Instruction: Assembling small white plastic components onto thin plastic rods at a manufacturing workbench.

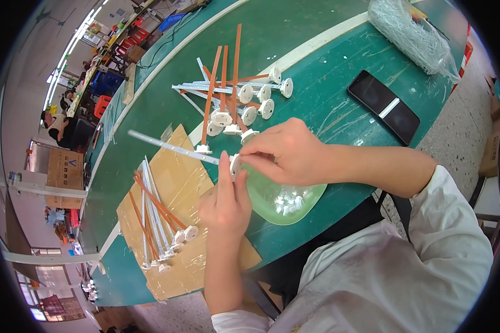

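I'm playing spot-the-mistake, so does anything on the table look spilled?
Maybe: a few white bits lie loose on the green table, beyond the pile of sticks. They look odd because other small white pieces sit in the bowl. They're too tiny to identify.

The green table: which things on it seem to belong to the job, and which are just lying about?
Likely the job:
- pale strip and white disc, at the left hand and right hand
- similar disc-ended strips, piled on the table and laid on cardboard
- green dish of small white pieces

Probably just lying about:
- black phone
- bundled clear plastic
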Motion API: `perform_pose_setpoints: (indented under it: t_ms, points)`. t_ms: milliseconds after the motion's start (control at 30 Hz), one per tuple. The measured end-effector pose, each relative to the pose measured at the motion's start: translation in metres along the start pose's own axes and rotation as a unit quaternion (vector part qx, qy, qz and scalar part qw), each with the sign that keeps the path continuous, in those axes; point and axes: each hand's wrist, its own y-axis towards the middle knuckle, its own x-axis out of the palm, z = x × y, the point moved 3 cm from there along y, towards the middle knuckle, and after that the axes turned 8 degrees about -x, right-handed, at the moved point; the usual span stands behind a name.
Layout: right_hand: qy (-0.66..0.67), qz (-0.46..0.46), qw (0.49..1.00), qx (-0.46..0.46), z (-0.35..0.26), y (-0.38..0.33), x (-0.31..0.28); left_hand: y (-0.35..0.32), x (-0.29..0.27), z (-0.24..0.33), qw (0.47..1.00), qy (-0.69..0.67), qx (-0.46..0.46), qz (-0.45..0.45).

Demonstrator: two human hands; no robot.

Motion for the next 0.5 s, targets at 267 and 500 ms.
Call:
perform_pose_setpoints:
  t_ms: [267, 500]
  points:
    - [0.071, 0.017, 0.997, 0.023, -0.0006, 0.0021, 0.0029, 0.0011, -0.0043, 0.0044, 0.998, 0.042, 0.022, 0.034]
    - [0.093, 0.008, 0.994, 0.054, 0.002, 0.0026, 0.0026, -0.0004, -0.002, -0.001, 0.999, 0.035, -0.009, 0.018]
